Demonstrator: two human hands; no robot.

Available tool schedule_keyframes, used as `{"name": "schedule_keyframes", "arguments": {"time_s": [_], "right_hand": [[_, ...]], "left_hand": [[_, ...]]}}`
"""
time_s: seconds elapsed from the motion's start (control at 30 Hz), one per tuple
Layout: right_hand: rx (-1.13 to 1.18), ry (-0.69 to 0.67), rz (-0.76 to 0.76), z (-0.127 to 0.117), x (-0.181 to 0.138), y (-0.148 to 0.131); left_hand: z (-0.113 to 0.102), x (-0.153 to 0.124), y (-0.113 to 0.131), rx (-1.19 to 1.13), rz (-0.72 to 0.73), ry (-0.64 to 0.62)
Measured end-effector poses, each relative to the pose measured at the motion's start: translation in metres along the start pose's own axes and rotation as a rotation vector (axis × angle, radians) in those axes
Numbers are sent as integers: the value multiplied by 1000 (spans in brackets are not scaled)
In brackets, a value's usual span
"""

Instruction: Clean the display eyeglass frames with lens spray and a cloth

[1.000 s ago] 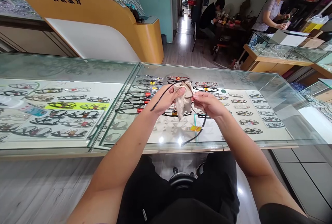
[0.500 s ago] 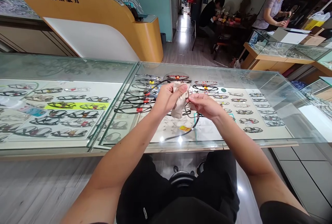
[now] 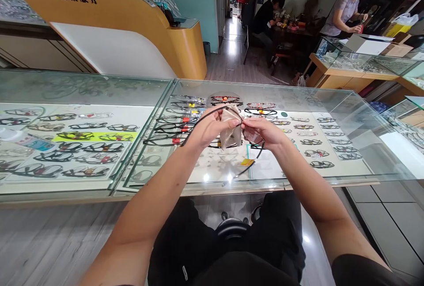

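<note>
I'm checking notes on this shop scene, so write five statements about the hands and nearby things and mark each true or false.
1. The left hand holds a beige cloth. True.
2. The right hand holds nothing. False: it grips a pair of glasses.
3. A yellow tag is on one temple of the glasses. True.
4. Both temples of the glasses are folded in. False: they are spread, one reaching past the left hand, the other curving downward.
5. Rows of eyeglass frames lie beneath the top of the glass counter. True.
</note>
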State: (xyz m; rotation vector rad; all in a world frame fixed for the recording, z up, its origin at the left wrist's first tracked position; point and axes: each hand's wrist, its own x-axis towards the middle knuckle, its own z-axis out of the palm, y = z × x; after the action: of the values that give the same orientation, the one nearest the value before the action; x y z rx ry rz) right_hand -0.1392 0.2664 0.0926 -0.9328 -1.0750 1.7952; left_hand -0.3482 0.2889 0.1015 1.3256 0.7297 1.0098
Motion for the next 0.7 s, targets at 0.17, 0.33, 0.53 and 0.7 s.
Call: {"name": "schedule_keyframes", "arguments": {"time_s": [0.17,0.33,0.53,0.7], "right_hand": [[-8,-52,-11,5,-1,3],[-6,-56,-53,7,-2,-1],[38,-22,-31,1,2,2],[54,-22,-9,2,4,7]], "left_hand": [[5,-2,-1,146,29,127],[7,-3,1,197,115,93],[-6,-2,3,130,78,18],[-3,-3,6,98,-38,12]]}}
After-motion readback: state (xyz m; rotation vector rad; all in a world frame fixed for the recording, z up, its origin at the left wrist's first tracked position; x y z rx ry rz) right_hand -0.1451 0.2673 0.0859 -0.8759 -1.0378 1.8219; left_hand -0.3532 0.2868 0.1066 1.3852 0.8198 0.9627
